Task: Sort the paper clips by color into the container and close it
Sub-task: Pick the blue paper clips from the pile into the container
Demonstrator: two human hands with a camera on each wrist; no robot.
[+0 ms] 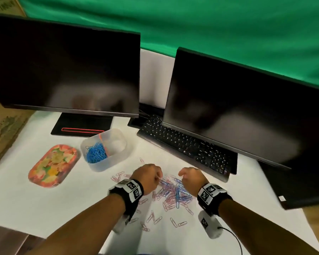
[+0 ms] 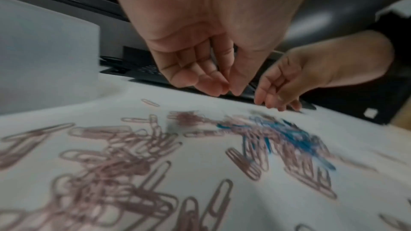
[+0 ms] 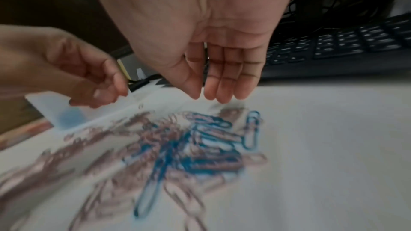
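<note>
A mixed pile of pink and blue paper clips (image 1: 173, 192) lies on the white table, with loose pink clips (image 1: 153, 218) scattered nearer me. The translucent container (image 1: 118, 157) stands to the far left of the pile; its left compartment holds blue clips (image 1: 96, 153), and the right one looks empty. My left hand (image 1: 159, 178) hovers over the pile's left edge, its fingers (image 2: 213, 87) loosely curled toward the thumb, with no clip showing between them. My right hand (image 3: 201, 96) hangs over the pile's far right side, its fingers (image 3: 224, 85) straight and relaxed, holding nothing.
The container's colourful lid (image 1: 53, 165) lies on the table left of the container. A black keyboard (image 1: 188, 144) sits just beyond the pile to the right. Two dark monitors (image 1: 63, 70) (image 1: 247, 111) stand behind. A cable (image 1: 232, 238) runs from my right wrist.
</note>
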